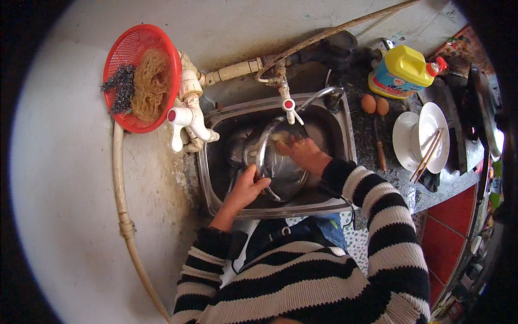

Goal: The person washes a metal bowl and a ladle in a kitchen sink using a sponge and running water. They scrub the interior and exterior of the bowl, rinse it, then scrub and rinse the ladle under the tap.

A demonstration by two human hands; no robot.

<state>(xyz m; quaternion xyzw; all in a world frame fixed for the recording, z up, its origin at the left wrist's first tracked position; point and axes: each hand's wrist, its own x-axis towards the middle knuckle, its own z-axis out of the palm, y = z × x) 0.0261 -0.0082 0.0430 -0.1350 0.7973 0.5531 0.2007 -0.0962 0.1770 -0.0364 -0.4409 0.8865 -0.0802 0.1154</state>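
A shiny metal basin [283, 183] is tilted inside the stainless steel sink [279, 212]. My left hand [246, 189] grips its near-left rim, with the thumb lying across the edge. Inside the basin, my right hand [306, 156] presses a pale yellowish scrubber [280, 137] against the metal. The fingers blur there, and part of the scrubber is hidden under them. Just above the basin stands a tap with a red-centred white handle [288, 105]. Other metalware in the sink, left of the basin, is too dark to make out.
A red plastic basket [176, 81] with fibre and steel-wool scrubbers hangs at left, above a white tap [194, 121]. On the right counter are a yellow detergent jug [404, 67], two eggs [368, 104], a wooden-handled tool [381, 156], white bowls [404, 139] and chopsticks [427, 156].
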